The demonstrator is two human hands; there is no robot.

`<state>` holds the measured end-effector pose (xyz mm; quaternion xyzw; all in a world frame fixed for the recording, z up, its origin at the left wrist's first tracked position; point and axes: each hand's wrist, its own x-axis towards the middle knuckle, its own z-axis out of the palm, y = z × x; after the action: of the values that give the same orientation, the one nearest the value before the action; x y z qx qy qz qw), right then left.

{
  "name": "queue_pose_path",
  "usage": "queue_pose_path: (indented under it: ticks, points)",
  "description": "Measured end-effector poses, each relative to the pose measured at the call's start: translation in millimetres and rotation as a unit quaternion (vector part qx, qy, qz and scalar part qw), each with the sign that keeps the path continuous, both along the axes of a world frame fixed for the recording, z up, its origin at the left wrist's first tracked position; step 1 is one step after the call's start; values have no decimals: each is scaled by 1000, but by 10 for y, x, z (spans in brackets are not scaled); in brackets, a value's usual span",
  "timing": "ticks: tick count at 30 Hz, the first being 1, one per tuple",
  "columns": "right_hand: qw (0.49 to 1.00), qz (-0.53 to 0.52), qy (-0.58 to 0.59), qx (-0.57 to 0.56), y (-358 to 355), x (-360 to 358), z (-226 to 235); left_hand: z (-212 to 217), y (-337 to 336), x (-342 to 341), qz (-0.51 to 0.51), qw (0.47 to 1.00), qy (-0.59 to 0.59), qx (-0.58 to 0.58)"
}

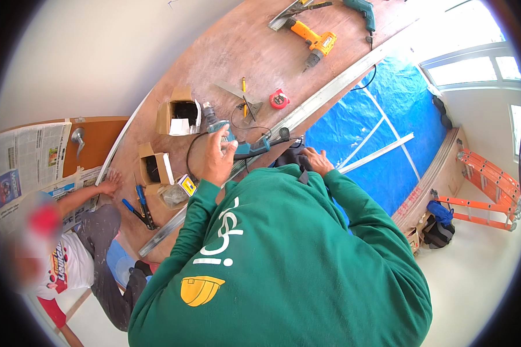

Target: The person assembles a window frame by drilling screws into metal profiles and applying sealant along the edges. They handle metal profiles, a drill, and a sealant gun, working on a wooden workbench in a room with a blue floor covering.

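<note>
My left hand point(219, 155) is raised beside a teal corded drill point(252, 148), its fingers apart and holding nothing that I can see. The drill lies across the brown board with its chuck pointing away; my hand partly covers its body. My right hand point(317, 161) rests with fingers extended on dark cloth point(291, 157) beside the long metal channel point(330, 87). Beyond the drill lie a red tape measure point(279, 99), a try square point(237, 92) and a yellow pencil point(244, 89).
Open cardboard boxes point(165, 117) and blue-handled pliers point(138, 209) are on the left. An orange drill point(315, 40) and another teal drill point(362, 13) lie farther off. Blue tarp point(353, 136) spreads right, near an orange ladder point(492, 182). A co-worker's hand point(110, 182) touches the board.
</note>
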<state>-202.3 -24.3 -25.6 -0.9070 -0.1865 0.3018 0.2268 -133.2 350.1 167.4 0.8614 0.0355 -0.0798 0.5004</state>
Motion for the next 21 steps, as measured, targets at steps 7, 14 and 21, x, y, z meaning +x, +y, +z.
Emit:
queue_pose_path:
  ticks: [7, 14, 21]
  points:
    - [984, -109, 103, 96, -37, -62, -214, 33, -252, -58, -71, 997, -9, -29]
    - [977, -194, -36, 82, -151, -279, 399, -47, -396, 2, -180, 978, -93, -44]
    - [910, -351, -170, 138, -446, -849, 890, 204, -389, 192, -163, 985, -28, -38]
